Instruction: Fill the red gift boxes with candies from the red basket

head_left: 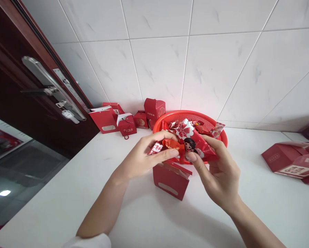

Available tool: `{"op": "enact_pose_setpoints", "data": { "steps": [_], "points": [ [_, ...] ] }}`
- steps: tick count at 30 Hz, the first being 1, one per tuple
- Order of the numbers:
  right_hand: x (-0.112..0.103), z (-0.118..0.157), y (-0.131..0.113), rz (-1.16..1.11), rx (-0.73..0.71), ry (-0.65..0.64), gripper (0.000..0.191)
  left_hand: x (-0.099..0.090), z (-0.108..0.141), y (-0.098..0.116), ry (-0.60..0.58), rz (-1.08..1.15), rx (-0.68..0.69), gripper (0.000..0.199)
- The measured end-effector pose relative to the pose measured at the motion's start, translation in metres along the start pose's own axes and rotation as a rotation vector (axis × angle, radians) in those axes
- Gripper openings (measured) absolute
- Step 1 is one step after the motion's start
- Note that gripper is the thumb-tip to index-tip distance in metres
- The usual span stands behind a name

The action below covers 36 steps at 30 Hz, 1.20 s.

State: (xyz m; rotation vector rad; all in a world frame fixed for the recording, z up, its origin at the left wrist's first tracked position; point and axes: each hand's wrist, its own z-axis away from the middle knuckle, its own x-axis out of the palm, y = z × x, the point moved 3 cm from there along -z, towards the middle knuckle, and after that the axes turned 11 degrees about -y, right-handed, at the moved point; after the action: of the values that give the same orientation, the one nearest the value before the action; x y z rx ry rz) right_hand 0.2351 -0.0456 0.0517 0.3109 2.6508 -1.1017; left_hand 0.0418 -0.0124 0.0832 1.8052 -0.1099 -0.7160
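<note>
My left hand (146, 156) pinches several small wrapped sweets (167, 144), red, orange and white, between thumb and fingers. My right hand (219, 174) grips a red packet (193, 141) printed with a cartoon figure and white flowers. Both hands hover just above an open red gift box (171, 182) that stands on the white table (66, 199). Right behind the hands sits a red plastic basket (170, 117) holding more wrapped sweets.
Several closed and half-folded red gift boxes (128, 120) line the tiled wall at the back left. Flat red box blanks (291, 160) lie at the right edge. A dark door with a metal handle (47, 88) stands at the left.
</note>
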Motion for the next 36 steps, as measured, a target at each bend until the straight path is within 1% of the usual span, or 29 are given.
{"op": "enact_pose_setpoints", "data": {
  "steps": [2, 3, 4, 5, 7, 8, 9, 10, 12, 14, 16, 20, 23, 26, 29, 32, 34, 36],
  "points": [
    [-0.006, 0.0, -0.004, -0.076, 0.059, 0.017, 0.029, -0.013, 0.009, 0.005, 0.03, -0.024, -0.018, 0.023],
    [-0.009, 0.0, -0.006, -0.125, 0.097, 0.014, 0.025, -0.02, 0.015, 0.008, 0.017, -0.043, -0.025, 0.021],
    [-0.011, 0.0, -0.008, -0.182, 0.138, -0.003, 0.022, -0.026, 0.02, 0.011, -0.041, -0.065, -0.03, 0.018],
    [-0.012, 0.0, -0.011, -0.25, 0.178, -0.04, 0.021, -0.028, 0.026, 0.014, -0.164, -0.089, -0.039, 0.014],
    [-0.011, 0.0, -0.015, -0.395, 0.253, -0.165, 0.019, -0.027, 0.039, 0.022, -0.441, -0.157, 0.003, 0.009],
    [-0.009, 0.001, -0.017, -0.456, 0.286, -0.233, 0.019, -0.025, 0.044, 0.026, -0.547, -0.208, 0.033, 0.009],
    [-0.007, 0.003, -0.019, -0.499, 0.313, -0.295, 0.019, -0.021, 0.049, 0.028, -0.615, -0.264, 0.062, 0.01],
    [-0.004, 0.004, -0.019, -0.522, 0.337, -0.345, 0.019, -0.018, 0.052, 0.03, -0.644, -0.327, 0.077, 0.012],
    [0.001, 0.007, -0.018, -0.519, 0.369, -0.395, 0.019, -0.01, 0.053, 0.029, -0.635, -0.443, 0.066, 0.013],
    [0.005, 0.008, -0.015, -0.468, 0.378, -0.392, 0.019, -0.004, 0.049, 0.025, -0.609, -0.529, 0.04, 0.014],
    [0.006, 0.008, -0.011, -0.395, 0.371, -0.363, 0.02, -0.001, 0.041, 0.018, -0.591, -0.575, 0.033, 0.012],
    [0.003, 0.003, -0.005, -0.25, 0.324, -0.263, 0.022, 0.003, 0.02, 0.005, -0.582, -0.513, 0.078, 0.013],
    [-0.001, 0.0, 0.002, -0.203, 0.317, -0.2, 0.022, 0.009, 0.009, -0.001, -0.599, -0.458, 0.114, 0.018],
    [-0.002, -0.002, 0.009, -0.221, 0.342, -0.199, 0.023, 0.017, 0.01, -0.002, -0.666, -0.492, 0.122, 0.014],
    [-0.002, -0.003, 0.013, -0.244, 0.357, -0.244, 0.023, 0.023, 0.019, 0.003, -0.744, -0.505, 0.152, 0.011],
    [0.0, -0.003, 0.015, -0.301, 0.35, -0.297, 0.023, 0.029, 0.031, 0.011, -0.851, -0.434, 0.201, 0.009],
    [0.004, -0.002, 0.016, -0.373, 0.337, -0.357, 0.023, 0.032, 0.036, 0.014, -0.914, -0.379, 0.222, 0.011],
    [0.008, 0.0, 0.014, -0.436, 0.324, -0.394, 0.023, 0.035, 0.037, 0.014, -0.944, -0.355, 0.236, 0.011]
  ]
}}
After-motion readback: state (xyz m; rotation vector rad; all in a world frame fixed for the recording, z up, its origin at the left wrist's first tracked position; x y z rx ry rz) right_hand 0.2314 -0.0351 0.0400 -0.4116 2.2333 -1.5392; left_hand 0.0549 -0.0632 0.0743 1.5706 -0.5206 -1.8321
